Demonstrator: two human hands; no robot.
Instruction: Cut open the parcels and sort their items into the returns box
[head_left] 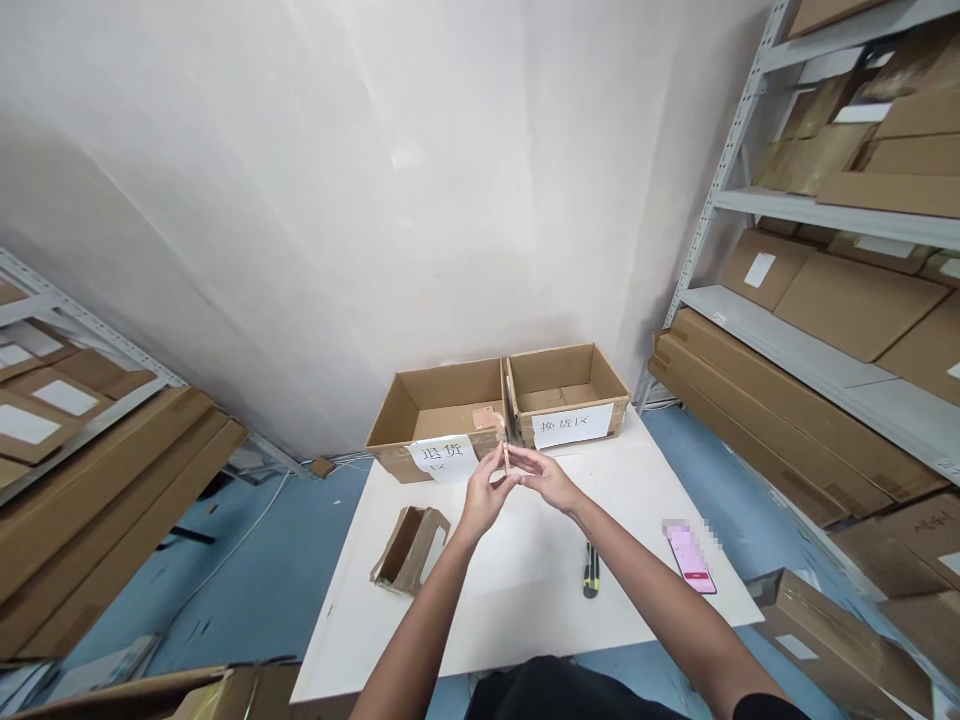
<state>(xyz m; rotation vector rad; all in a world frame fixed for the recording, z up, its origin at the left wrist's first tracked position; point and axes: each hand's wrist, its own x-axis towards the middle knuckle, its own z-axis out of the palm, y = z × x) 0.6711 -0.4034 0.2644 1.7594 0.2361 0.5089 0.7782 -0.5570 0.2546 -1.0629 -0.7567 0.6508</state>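
My left hand [484,492] and my right hand [553,482] meet over the middle of the white table, fingers closed on a thin, flat, pale orange item [506,460]. It stands upright, nearly edge-on, so its kind does not show. Just behind the hands are two open cardboard boxes with handwritten paper labels. In the left box [384,455] lies a flat pinkish piece [484,418]; the right box [621,415] stands beside it. A small opened carton [409,550] rests to the left of my left forearm. Beside my right forearm lies a black and yellow utility knife [591,572].
A phone [691,556] with a lit pink screen lies toward the right of the table [517,590]. Shelves [825,210] full of cardboard boxes rise at the right, and another loaded shelf [82,420] stands at the left. A taped carton [832,630] sits on the floor, right.
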